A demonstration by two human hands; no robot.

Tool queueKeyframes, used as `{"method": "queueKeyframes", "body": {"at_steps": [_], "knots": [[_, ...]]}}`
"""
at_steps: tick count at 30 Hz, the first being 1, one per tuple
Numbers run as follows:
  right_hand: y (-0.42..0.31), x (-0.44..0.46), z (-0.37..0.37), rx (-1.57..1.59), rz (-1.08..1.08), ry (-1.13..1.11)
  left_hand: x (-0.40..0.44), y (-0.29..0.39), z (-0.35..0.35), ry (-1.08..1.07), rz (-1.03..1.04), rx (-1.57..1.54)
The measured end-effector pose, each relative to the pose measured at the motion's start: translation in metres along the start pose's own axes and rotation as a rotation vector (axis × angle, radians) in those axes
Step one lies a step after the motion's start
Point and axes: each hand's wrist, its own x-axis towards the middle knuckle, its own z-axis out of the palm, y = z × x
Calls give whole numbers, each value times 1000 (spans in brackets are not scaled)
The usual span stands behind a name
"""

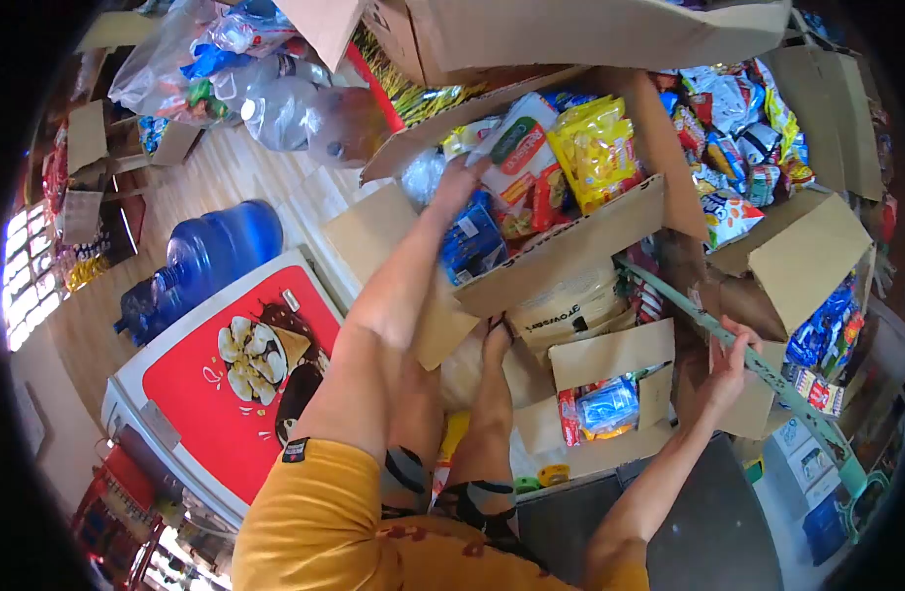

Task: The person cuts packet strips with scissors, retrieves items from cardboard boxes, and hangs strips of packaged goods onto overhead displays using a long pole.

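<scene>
My left hand [457,184] reaches into a large open cardboard box [570,236]. Its blurred fingers are at the left edge of a white and red packet [519,148]; whether they grip it is unclear. Beside that packet are yellow snack packs [595,148] and a dark blue pack [474,241]. On the right, my right hand [733,353] is closed around a long, chipped green bar [802,414] that slants across the view.
A box of mixed snack bags [733,138] stands behind to the right. A smaller open box [610,353] holds a blue pack. To the left are a red-topped freezer [186,404] and a blue water jug [221,241]. Clear plastic bottles [280,113] stand farther back.
</scene>
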Motion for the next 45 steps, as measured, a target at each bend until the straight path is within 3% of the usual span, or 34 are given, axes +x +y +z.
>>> {"method": "queueKeyframes", "body": {"at_steps": [1, 3, 6, 9, 12, 15, 16, 19, 23, 24, 28, 32, 36, 40, 42, 45], "knots": [[0, 1, 3, -9, -7, 17, 13, -22, 7, 71, 23, 244], [-1, 7, 11, -14, -39, 56, -9, -52, 23, -47, 477, 761], [-8, 12, 22, -53, -27, 116, -39, -55, 31, -109, 282, 92], [-10, 19, 32, -66, -32, 105, -1, -73, 23, 180, 247, 168], [-10, 24, 44, -55, -26, 7, 42, -58, 16, 572, -57, 509], [5, 32, 61, -73, -124, -106, 55, -35, 7, 286, -455, 131], [9, 33, 66, -101, -110, -110, 84, -78, -1, 240, -438, 18], [18, 33, 80, -122, -74, -112, 84, -102, -8, 66, -375, -143], [33, 30, 88, -145, -127, -160, 69, -98, 12, 357, -245, 144], [34, 30, 88, -191, -179, -186, 51, -92, 19, 387, -4, 33], [9, 16, 110, -151, -385, -310, 21, -83, 33, 496, 46, 57], [-40, -4, 137, -127, -473, -330, -38, -35, 35, 655, -180, 63], [-88, -28, 130, -103, -529, -340, -90, -13, 31, 829, -276, -82], [-123, -47, 108, -87, -505, -346, -141, 22, 25, 814, 96, -147], [-135, -59, 101, -130, -418, -341, -168, 46, 25, 675, 175, -159], [-126, -57, 97, -98, -218, -504, -206, 88, 17, 454, 327, -228]]}}
